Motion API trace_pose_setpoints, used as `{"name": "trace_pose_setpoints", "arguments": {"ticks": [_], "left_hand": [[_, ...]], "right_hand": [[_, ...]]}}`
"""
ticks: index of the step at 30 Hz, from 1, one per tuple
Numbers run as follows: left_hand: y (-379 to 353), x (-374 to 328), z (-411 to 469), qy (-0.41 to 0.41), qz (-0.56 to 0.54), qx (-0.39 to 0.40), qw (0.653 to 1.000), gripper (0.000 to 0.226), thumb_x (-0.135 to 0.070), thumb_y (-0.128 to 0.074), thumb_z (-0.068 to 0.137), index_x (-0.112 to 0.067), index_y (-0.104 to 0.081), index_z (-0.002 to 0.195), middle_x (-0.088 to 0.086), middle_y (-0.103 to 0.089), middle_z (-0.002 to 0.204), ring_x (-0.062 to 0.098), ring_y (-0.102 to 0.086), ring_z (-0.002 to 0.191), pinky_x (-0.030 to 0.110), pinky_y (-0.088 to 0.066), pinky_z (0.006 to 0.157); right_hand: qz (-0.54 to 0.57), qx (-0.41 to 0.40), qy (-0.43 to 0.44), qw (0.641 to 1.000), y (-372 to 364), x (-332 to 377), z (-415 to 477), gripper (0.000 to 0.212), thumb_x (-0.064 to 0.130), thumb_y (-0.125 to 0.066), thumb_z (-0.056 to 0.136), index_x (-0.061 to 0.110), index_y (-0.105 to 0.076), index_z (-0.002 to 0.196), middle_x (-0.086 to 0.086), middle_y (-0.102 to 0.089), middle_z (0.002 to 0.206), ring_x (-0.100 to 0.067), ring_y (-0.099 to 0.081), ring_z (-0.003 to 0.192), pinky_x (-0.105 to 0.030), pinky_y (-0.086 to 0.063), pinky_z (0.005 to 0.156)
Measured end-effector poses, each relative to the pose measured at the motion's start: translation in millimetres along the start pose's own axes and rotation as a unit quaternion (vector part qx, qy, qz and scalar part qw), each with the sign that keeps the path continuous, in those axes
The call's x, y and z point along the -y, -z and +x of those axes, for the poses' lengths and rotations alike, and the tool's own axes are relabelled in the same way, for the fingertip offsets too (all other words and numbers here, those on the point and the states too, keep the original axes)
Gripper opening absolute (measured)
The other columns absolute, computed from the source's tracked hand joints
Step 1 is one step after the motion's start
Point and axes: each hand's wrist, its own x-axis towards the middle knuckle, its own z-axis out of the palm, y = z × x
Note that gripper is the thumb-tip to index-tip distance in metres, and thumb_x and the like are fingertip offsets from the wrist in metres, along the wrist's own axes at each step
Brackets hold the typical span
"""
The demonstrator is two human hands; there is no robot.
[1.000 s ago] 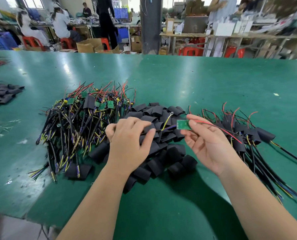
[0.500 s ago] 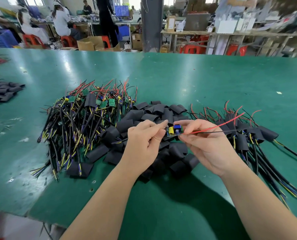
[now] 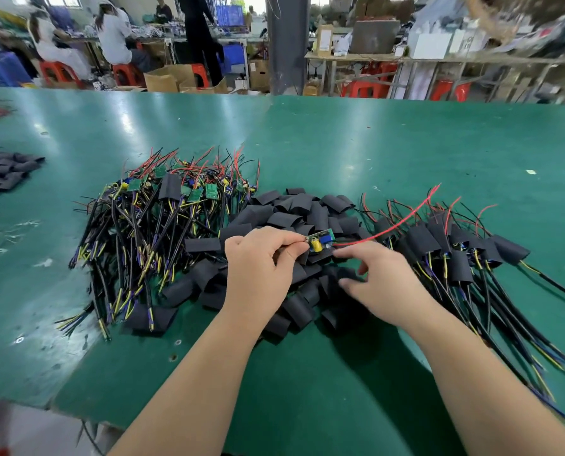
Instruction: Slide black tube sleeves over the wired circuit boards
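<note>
The left hand [image 3: 258, 271] pinches a small green circuit board with yellow and blue parts [image 3: 320, 241] just above the heap of black tube sleeves [image 3: 294, 218] on the green table [image 3: 406, 153], presumably keeping it clear for sleeving. The right hand [image 3: 383, 278], loosely spread and empty, hovers over the heap, likely choosing one.

Right hand [image 3: 383, 281]: fingers motion-blurred, contact with sleeves [image 3: 294, 218] beneath unclear. Circuit board [image 3: 320, 240]: one end hidden between fingertips of left hand [image 3: 258, 271].

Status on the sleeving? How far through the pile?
Done: a sleeved pile on the right. In hand: left hand pinches one bare circuit board; right hand hovers open over the loose sleeves. Left: a tangle of unsleeved boards on the left.
</note>
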Motion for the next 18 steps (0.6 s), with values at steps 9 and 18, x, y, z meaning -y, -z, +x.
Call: {"name": "trace_pose_setpoints", "arguments": {"ticks": [9,18], "left_hand": [[0.1,-2.3,0.5,-0.006,0.07,-0.019,0.997,0.009,-0.026,-0.064,0.083,-0.022,-0.071,0.082,-0.011,-0.066,0.076,0.014,-0.056,0.069,0.035,-0.028,0.076],[1.9,-4.7,0.8,0.005,0.072,-0.014,0.997,0.009,-0.025,-0.063,0.084,-0.021,-0.072,0.082,-0.018,-0.055,0.071,0.013,-0.053,0.067,0.036,-0.028,0.076]], "right_hand": [[-0.011,0.08,-0.029,0.996,3.1,3.9,1.2,0.054,0.03,-0.078,0.077,0.019,-0.061,0.127,0.015,-0.052,0.067,-0.002,-0.049,0.062,-0.018,-0.039,0.068],[0.018,0.01,-0.014,1.0,1.0,-1.3,0.8,0.041,0.024,-0.078,0.072,0.023,-0.068,0.112,0.007,-0.054,0.09,-0.003,-0.047,0.068,-0.015,-0.035,0.07]]}}
